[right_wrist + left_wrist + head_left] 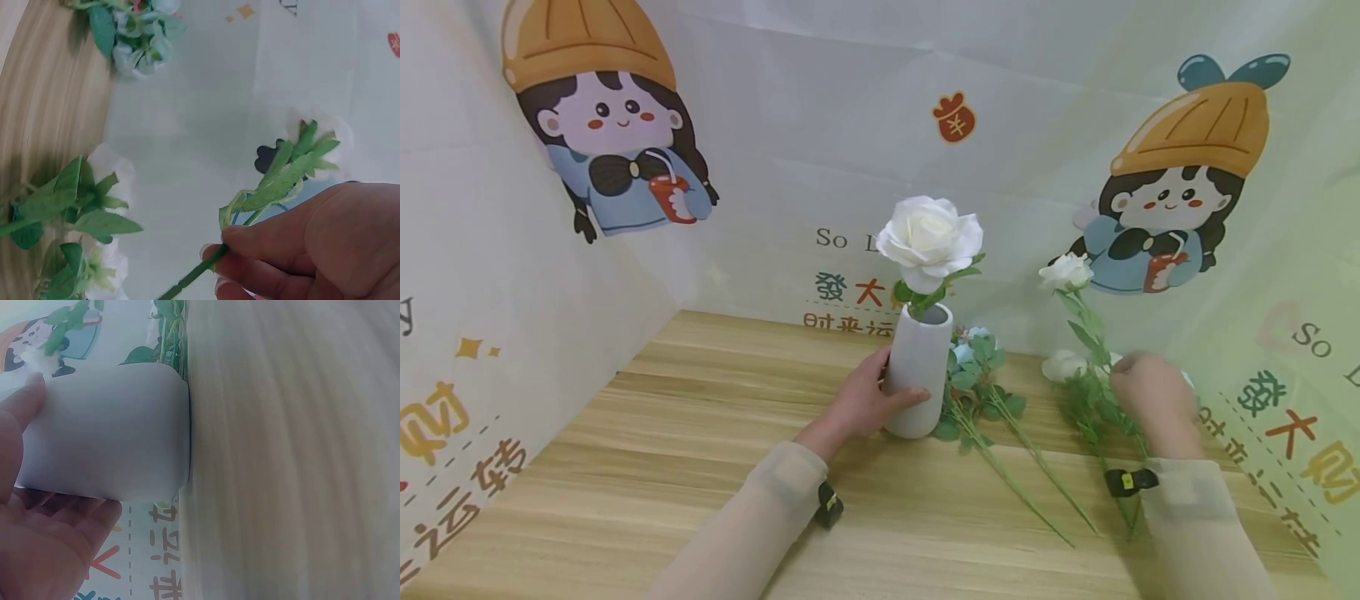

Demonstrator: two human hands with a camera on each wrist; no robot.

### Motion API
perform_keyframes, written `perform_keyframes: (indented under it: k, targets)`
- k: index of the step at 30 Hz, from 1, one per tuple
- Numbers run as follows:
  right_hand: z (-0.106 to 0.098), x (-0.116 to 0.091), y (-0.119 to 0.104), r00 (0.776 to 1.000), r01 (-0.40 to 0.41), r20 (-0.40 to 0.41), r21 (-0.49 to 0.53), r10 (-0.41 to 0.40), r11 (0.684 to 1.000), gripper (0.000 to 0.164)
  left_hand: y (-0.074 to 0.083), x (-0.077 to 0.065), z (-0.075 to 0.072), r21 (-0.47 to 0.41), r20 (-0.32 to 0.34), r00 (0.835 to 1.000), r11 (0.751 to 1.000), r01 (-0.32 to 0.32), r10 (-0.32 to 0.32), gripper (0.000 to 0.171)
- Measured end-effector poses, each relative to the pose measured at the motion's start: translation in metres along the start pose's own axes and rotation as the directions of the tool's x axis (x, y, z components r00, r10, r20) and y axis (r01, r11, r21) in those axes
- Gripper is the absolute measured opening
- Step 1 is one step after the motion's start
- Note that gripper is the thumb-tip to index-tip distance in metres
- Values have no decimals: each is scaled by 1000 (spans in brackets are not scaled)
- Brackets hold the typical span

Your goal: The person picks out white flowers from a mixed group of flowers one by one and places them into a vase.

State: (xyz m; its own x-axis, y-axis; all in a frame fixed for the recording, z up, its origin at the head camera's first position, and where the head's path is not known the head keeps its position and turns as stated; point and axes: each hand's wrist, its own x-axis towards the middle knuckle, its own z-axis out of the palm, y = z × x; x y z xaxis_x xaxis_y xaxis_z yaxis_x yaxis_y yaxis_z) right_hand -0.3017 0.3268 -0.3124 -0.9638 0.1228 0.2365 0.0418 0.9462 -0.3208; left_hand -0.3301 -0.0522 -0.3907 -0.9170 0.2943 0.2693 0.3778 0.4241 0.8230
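A white vase [919, 375] stands upright on the table, one large white rose [931, 237] in its mouth. My left hand [868, 398] grips the vase low on its left side, the thumb across the front; in the left wrist view the vase [112, 431] lies between thumb and fingers. To the right, my right hand [1156, 400] pinches the green stem of a smaller white rose [1067, 272], held up with its bloom above the hand. The right wrist view shows thumb and fingertips on that stem [197, 272], just below the leaves.
Pale blue flowers [973, 346] with green leaves lie right of the vase, their long stems pointing toward me. More white flowers [1063, 365] lie beneath the right hand. A printed cloth [775, 167] stands behind and beside the wooden table [647, 450].
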Motion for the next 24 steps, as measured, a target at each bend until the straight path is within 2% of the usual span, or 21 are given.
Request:
perform_keyframes:
  k: [5, 8, 11, 17, 24]
  targets:
    - [-1, -1, -7, 1000, 21, -19, -12, -21, 1000, 20, -1, 0, 1, 8, -1, 1000, 1000, 10, -10, 73]
    - [0, -1, -9, 999, 28, -20, -10, -28, 1000, 23, -1, 0, 1, 10, -1, 1000, 1000, 9, -9, 73]
    - [1, -1, -12, 998, 45, -50, 0, -45, 999, 30, -1, 1, 1, 12, -2, 1000, 1000, 5, -5, 73]
    - [0, -2, -21, 988, 78, -138, 32, -73, 996, 29, -1, 1, 1, 14, 1, 1000, 1000, -8, 8, 75]
    - [-6, -5, -34, 963, 154, -235, 93, -129, 984, 27, -2, 2, 2, 16, -4, 1000, 1000, -9, 9, 75]
